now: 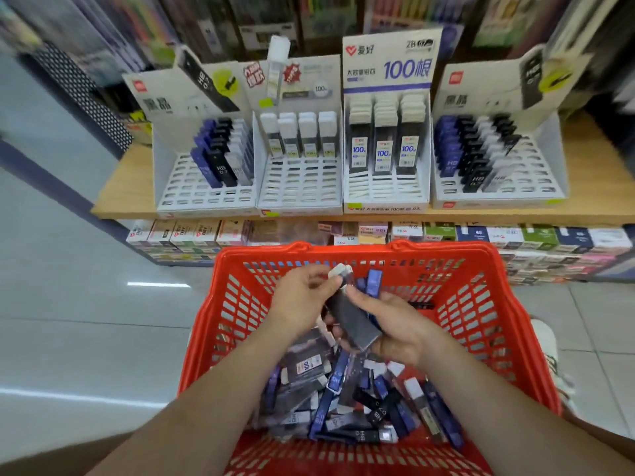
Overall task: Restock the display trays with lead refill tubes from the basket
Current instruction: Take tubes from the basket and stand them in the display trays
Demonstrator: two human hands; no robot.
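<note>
A grey lead refill tube (354,321) w/ a white cap is held over the red basket (220,304), between both hands. Its upper part, just below the cap, is pinched by the L hand (302,293), thumb against fingertips. Its lower part is wrapped by the R hand (395,329), thumb laid across the front. Blue tubes (374,283) are gripped in the same R hand behind the grey one, ends sticking up past the fingers. A loose pile of tubes (343,403) (blue, black, grey) lies in the basket bottom; "HB" and "100" are legible on a few.

Four white slotted trays are set side by side on a wooden shelf (127,187) beyond the basket, each part-filled at the back.
- Far-left tray (192,195): blue/black/grey tubes, "HB 0.7".
- 2nd tray (299,192): white-capped tubes marked "100".
- 3rd tray (385,208): header "爱好", "2B 0.7", "100根"; tubes labelled "100".
- Far-right tray (536,180): blue/black/grey tubes, "HB".

Small cartons (343,235) are stacked under the shelf; print too blurred to read.
</note>
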